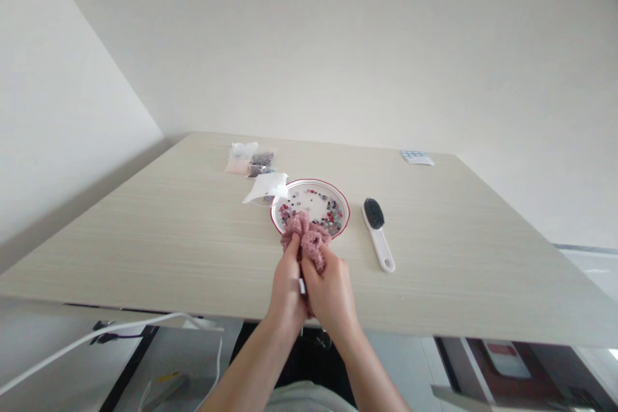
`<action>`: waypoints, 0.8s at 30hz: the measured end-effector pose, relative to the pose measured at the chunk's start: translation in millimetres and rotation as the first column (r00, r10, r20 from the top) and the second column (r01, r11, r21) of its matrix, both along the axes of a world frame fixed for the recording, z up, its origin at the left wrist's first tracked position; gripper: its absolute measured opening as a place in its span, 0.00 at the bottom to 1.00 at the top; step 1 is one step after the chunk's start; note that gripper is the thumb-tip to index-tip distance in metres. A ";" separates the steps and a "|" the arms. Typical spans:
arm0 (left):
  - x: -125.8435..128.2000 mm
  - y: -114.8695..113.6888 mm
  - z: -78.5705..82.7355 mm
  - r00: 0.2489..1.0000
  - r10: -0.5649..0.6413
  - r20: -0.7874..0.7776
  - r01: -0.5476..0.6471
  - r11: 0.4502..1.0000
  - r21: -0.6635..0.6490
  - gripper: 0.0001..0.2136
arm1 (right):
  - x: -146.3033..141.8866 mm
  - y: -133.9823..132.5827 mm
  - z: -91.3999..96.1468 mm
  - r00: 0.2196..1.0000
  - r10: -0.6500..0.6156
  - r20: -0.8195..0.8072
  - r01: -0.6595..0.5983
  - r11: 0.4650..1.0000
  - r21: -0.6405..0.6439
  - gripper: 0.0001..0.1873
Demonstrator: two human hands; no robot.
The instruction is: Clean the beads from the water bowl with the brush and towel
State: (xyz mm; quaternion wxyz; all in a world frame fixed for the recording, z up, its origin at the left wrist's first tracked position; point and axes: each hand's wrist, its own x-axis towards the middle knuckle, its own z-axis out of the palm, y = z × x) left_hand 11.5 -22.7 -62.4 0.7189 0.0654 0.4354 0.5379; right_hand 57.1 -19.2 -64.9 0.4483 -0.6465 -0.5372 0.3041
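Observation:
A bunched pink fuzzy cloth [303, 225] is held up at the near rim of a plate, with both hands closed around it. My left hand [288, 270] grips its left side, thumb pointing forward. On the right side, my right hand [333, 277] presses it between thumb and curled fingers. A small white tag-like piece [302, 286] shows between the hands. Behind the cloth sits the white plate [348, 209] with a red rim, partly hidden by it. Many small coloured beads [334, 215] lie scattered in the plate.
A white hairbrush [381, 241] with black bristles lies right of the plate. An opened white packet [268, 187] overlaps the plate's left rim. Several clear bags [241, 158] lie behind it. A blue-and-white packet [416, 158] is at the far right. A white cable [116, 329] runs below the table's front edge.

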 end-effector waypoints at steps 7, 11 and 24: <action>7.5 -17.9 0.2 0.994 0.084 -0.070 -0.082 0.996 0.027 0.14 | 6.2 7.6 3.8 0.991 -0.133 -0.028 0.133 0.991 -0.009 0.11; 4.0 -10.3 7.6 0.996 0.088 -0.007 -0.087 0.995 0.051 0.14 | 4.1 -2.1 8.9 1.000 -0.005 0.006 0.005 0.999 -0.041 0.09; -2.2 -1.7 19.6 0.994 0.085 0.062 -0.073 0.984 -0.164 0.12 | 6.6 9.8 -0.5 0.634 -0.248 -0.732 0.269 0.959 -0.091 0.18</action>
